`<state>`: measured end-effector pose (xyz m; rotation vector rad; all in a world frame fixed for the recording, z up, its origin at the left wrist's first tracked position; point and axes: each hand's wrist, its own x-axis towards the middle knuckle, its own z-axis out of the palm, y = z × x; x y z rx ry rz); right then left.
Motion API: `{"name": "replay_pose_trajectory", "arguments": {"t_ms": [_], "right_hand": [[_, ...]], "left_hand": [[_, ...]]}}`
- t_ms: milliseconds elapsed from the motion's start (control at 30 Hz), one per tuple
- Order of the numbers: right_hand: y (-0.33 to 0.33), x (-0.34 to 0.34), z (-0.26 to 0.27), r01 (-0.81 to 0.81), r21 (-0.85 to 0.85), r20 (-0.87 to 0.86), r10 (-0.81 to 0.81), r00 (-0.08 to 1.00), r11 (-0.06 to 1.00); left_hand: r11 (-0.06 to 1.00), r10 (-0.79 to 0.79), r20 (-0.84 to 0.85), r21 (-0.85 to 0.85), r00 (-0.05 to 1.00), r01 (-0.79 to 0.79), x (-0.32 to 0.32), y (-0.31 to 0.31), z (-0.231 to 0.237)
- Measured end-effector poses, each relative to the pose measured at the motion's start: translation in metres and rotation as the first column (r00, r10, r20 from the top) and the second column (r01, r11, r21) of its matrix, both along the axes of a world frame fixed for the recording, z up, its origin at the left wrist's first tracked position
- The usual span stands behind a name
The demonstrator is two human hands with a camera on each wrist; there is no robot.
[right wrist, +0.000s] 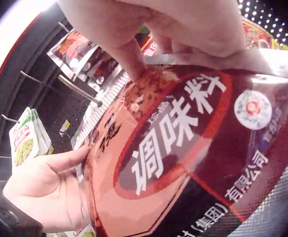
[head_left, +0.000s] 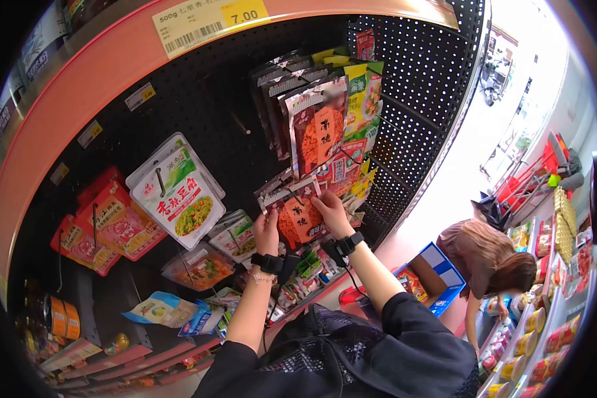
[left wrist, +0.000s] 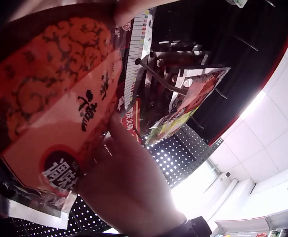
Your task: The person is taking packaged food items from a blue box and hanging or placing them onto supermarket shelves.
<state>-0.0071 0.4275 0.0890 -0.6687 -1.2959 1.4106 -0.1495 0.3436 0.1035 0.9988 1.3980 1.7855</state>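
Between the two hands is a red-brown seasoning packet (head_left: pixel 300 220) with an orange panel, its printed front (left wrist: pixel 60 98) filling much of the left wrist view. My left hand (head_left: pixel 266 235) pinches its left side and my right hand (head_left: pixel 333 213) pinches the upper right side. In the right wrist view, my left hand (right wrist: pixel 50 190) is at the packet's (right wrist: pixel 149 143) far side and my right hand (right wrist: pixel 168 24) lies over its near edge. A metal hook (left wrist: pixel 159 78) ends close to the packet's top edge; whether it passes through the packet is unclear. Matching packets (head_left: pixel 320 126) hang just above.
A black pegboard (head_left: pixel 414 86) backs the hooks. White-green packets (head_left: pixel 179 192) and red packets (head_left: pixel 123 219) hang at left, above lower shelves (head_left: pixel 119 361). At right, a blue-edged box (head_left: pixel 448 282) stands near a bending person (head_left: pixel 484 259) beside another stocked shelf (head_left: pixel 550 331).
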Motion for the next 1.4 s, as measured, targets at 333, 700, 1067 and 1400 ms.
{"name": "replay_pose_trajectory", "arguments": {"t_ms": [333, 700, 1067, 1400], "right_hand": [[0.019, -0.010, -0.016, 0.054, 0.068, 0.054, -0.057, 0.997, 0.996], [0.017, 0.007, -0.010, 0.107, 0.112, 0.105, -0.119, 0.987, 0.988], [-0.019, 0.016, 0.042, -0.403, -0.054, -0.018, 0.402, 0.915, 0.914], [-0.007, -0.005, 0.042, -0.609, -0.112, -0.306, 0.555, 0.773, 0.786]], "left_hand": [[0.991, -0.034, 0.168, -0.124, 0.985, 0.056, 0.000, -0.002, -0.002], [0.989, 0.130, -0.599, 0.133, 0.790, -0.061, 0.056, -0.035, 0.008], [0.995, -0.024, -0.811, 0.036, 0.585, 0.091, 0.071, -0.045, 0.019], [0.958, -0.165, -0.527, 0.116, 0.833, 0.263, 0.052, -0.017, 0.021]]}}
